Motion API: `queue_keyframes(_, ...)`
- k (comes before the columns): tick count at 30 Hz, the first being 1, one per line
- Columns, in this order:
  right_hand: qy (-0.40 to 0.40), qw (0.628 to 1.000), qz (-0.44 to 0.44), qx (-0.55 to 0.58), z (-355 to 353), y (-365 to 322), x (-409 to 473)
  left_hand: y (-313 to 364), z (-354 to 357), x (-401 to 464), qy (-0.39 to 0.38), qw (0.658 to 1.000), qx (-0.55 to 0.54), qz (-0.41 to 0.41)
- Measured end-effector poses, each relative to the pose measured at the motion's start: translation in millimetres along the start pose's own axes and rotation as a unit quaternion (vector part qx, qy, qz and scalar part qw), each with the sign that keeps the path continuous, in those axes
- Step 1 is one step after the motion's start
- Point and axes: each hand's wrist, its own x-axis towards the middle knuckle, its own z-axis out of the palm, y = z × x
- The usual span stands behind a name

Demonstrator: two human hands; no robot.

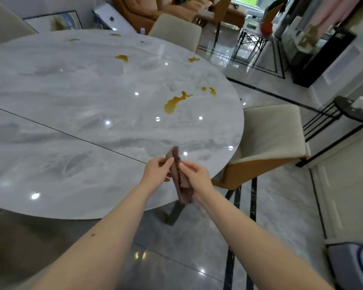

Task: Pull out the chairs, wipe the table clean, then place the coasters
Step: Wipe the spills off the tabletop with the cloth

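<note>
A round grey marble table [76,114] fills the left of the head view. Orange-brown spills mark its top: a large one [175,102] near the right edge, smaller ones [122,57] farther back. Over the table's near right edge, my left hand [158,170] and my right hand [194,174] both pinch a folded brown cloth [181,185] that hangs between them. A beige chair [268,139] with an orange shell stands pulled out at the right. Another beige chair [176,31] stands at the far side. No coasters are in view.
A black metal rack [333,124] stands right of the near chair. Glossy tiled floor with dark inlay strips [231,248] lies below me. Orange sofas [155,7] and a glass side table [251,38] are at the back. A framed picture [55,20] leans behind the table.
</note>
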Motion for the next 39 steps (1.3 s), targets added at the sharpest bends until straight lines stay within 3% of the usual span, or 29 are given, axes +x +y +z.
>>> queue_keyframes(9, 0.003, 0.991, 0.091, 0.095, -27, -17, 62, 16, 12, 51, 0.043, 0.999, -0.019, -0.022)
queue_keyframes(13, 0.003, 0.987, 0.094, 0.132, -22, -34, 85, 24, 14, 82, 0.122, 0.984, 0.121, 0.034)
queue_keyframes(15, 0.008, 0.987, 0.086, 0.139, -19, -44, 93, 32, 17, 93, 0.124, 0.979, 0.146, 0.067)
queue_keyframes(18, 0.008, 0.99, 0.055, 0.126, -18, -57, 108, 49, 28, 114, 0.064, 0.99, 0.098, 0.078)
queue_keyframes(22, 0.015, 1.0, -0.019, 0.019, -23, -67, 123, 64, 44, 141, 0.006, 1.0, 0.012, 0.014)
queue_keyframes(28, 0.014, 0.995, -0.08, -0.05, -44, -78, 152, 84, 65, 166, 0.003, 0.996, -0.074, -0.04)
queue_keyframes(39, -0.08, 0.99, 0.034, 0.11, -95, -112, 234, 109, 118, 214, 0.07, 0.993, -0.08, -0.053)
